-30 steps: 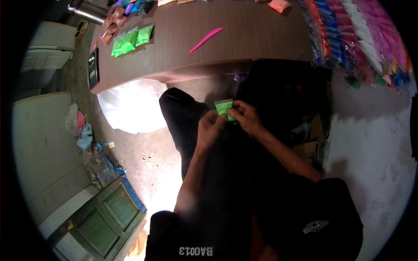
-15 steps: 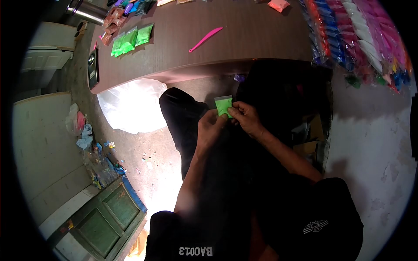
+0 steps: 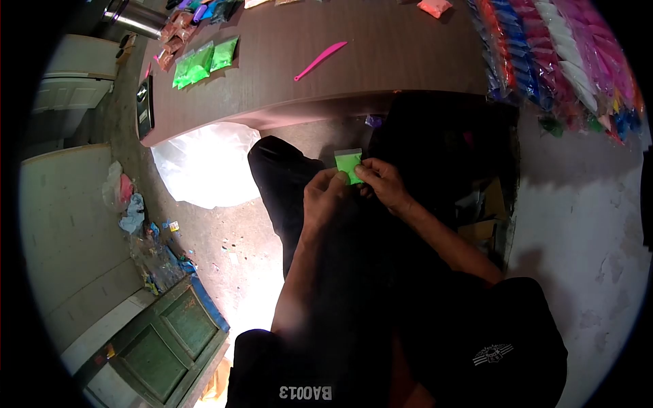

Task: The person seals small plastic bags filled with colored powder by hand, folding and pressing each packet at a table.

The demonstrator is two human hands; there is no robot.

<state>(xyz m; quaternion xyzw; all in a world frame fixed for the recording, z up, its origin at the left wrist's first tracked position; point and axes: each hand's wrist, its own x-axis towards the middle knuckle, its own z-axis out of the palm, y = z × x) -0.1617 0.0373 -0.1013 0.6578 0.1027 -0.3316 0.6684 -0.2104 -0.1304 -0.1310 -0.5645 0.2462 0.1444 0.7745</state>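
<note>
A small clear zip bag with bright green filling (image 3: 348,162) is held upright over my lap. My left hand (image 3: 325,193) grips its lower left side, the thumb pressed on the front. At the right edge, my right hand (image 3: 381,182) pinches the same bag between thumb and fingers. The pale top strip of the bag sticks up above both hands. On the table beyond lie several similar green bags (image 3: 198,66) and a pink plastic knife (image 3: 320,61).
The brown table (image 3: 272,81) spans the top. Strips of coloured packets (image 3: 544,54) hang at the right. A metal cylinder (image 3: 132,17), a dark phone-like object (image 3: 145,107) and brown packets (image 3: 175,37) are at upper left. Below the table edge is a white plastic bag (image 3: 207,163).
My left hand has shifted slightly to the left and its thumb has moved along the green bag's lower edge. My right hand keeps its pinch, almost unmoved.
</note>
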